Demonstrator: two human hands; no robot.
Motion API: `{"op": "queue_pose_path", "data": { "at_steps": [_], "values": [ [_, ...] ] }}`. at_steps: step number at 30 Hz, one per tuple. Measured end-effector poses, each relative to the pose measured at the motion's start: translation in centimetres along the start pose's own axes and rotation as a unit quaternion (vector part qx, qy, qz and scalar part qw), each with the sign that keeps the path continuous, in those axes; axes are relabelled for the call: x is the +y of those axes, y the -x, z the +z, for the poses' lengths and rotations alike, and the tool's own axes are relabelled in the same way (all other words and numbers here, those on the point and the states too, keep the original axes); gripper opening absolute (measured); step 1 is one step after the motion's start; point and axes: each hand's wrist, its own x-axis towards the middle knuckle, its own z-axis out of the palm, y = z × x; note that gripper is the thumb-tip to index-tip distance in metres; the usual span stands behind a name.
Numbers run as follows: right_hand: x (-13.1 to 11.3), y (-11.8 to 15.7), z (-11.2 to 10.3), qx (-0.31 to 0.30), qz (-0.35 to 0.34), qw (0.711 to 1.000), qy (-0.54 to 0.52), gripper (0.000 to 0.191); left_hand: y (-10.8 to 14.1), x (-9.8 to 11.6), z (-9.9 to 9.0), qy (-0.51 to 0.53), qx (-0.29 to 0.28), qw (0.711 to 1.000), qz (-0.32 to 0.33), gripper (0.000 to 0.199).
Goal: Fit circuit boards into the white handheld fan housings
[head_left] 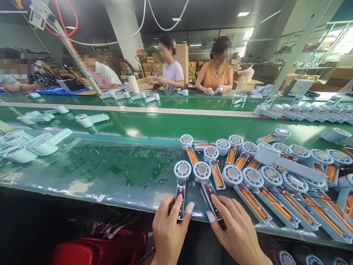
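Two light blue handheld fan bodies lie side by side at the near edge of the green bench, each with a round head and a dark circuit board in its handle. My left hand (172, 224) is around the handle of the left fan (182, 169), its index fingertip on the board and a white-covered thumb beside it. The right fan (202, 170) has its handle between the thumb and fingers of my right hand (235, 224); that thumb is also white-tipped. Many similar fans with orange parts and red wires (253, 177) crowd the bench to the right.
More fan bodies (44, 143) are piled at the left, others (300, 112) stand in a row across the bench (110, 165). Several people (171, 70) work at the far side. A red stool (82, 252) is below the near edge.
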Motion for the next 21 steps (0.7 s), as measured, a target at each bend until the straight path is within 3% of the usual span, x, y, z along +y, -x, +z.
{"op": "queue_pose_path", "data": {
  "at_steps": [10,17,21],
  "values": [
    [0.2,-0.26,-0.09,-0.004,0.012,1.0,-0.027,0.033,0.19,-0.24,0.37,0.019,0.025,0.999,-0.014,0.017],
    [0.03,-0.51,-0.3,-0.052,0.029,0.998,-0.038,0.052,-0.19,0.08,0.05,0.029,-0.026,0.998,-0.039,0.031],
    [0.05,-0.6,-0.21,-0.058,0.039,0.997,-0.043,0.049,-0.43,0.2,0.04,0.009,-0.037,0.999,-0.036,0.031]
  ]
}}
